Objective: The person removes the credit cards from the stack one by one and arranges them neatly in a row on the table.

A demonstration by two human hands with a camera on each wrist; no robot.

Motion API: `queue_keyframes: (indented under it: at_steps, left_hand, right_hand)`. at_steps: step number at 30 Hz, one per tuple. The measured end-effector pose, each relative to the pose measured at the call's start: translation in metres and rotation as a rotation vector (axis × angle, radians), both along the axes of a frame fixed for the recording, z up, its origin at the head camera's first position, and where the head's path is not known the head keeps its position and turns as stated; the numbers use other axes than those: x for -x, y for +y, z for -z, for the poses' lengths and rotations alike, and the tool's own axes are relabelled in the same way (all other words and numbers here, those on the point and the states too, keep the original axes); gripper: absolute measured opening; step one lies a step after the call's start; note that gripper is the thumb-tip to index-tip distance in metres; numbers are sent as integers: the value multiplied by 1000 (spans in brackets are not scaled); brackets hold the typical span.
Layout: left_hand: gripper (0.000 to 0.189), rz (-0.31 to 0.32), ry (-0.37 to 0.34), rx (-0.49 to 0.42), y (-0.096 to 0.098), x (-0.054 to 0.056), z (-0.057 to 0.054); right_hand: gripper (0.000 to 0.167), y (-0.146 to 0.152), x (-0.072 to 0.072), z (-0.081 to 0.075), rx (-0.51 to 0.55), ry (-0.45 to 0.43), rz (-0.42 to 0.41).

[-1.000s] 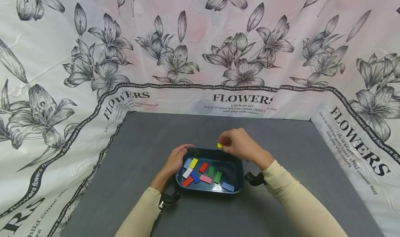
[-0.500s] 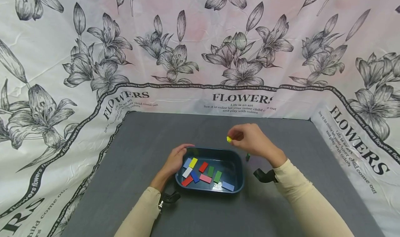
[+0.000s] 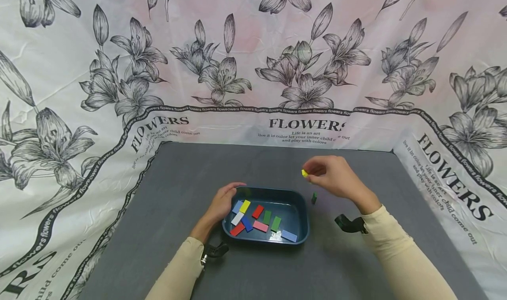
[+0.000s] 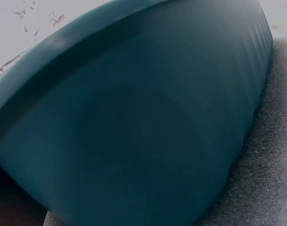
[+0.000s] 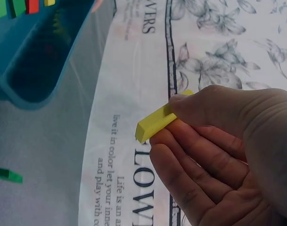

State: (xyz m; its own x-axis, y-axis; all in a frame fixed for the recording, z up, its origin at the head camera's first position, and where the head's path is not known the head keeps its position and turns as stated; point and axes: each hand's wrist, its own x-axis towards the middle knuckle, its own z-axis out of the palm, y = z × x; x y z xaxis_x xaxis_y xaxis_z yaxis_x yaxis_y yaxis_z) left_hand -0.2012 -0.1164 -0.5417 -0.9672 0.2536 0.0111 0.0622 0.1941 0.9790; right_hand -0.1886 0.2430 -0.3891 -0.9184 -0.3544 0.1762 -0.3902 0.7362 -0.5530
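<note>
Between thumb and fingertips my right hand (image 3: 334,177) pinches a yellow block (image 5: 157,121), held above the table to the right of the tray. A green block (image 3: 314,198) stands on the table just below that hand, right of the tray. My left hand (image 3: 222,203) grips the left rim of the dark blue tray (image 3: 277,190); its outer wall fills the left wrist view. Inside the tray lie several small blocks, among them a red block (image 3: 258,211), a pink block (image 3: 260,226), a white block (image 3: 237,218) and a light blue block (image 3: 289,235).
The grey table (image 3: 190,168) extends around the tray on all sides. White cloth (image 3: 222,128) printed with flowers and lettering rises behind the table and along its sides. A black wrist device (image 3: 350,224) sits below each hand.
My right hand has moved right, from over the tray's back rim to beyond its right side, carrying the yellow block. The green block on the table has come into view. My left hand stays put.
</note>
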Motion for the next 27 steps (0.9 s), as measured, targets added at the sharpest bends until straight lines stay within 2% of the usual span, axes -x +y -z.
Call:
queue_keyframes:
  at_steps: [6, 16, 27]
  left_hand:
    - [43, -3, 4, -6, 1, 0, 1]
    - [43, -14, 0, 5, 2, 0, 2]
    - [43, -18, 2, 9, 1, -1, 1]
  right_hand:
    - [18, 17, -4, 3, 18, 18, 29]
    - [20, 40, -10, 18, 40, 6, 87]
    - [22, 63, -13, 40, 117, -21, 94]
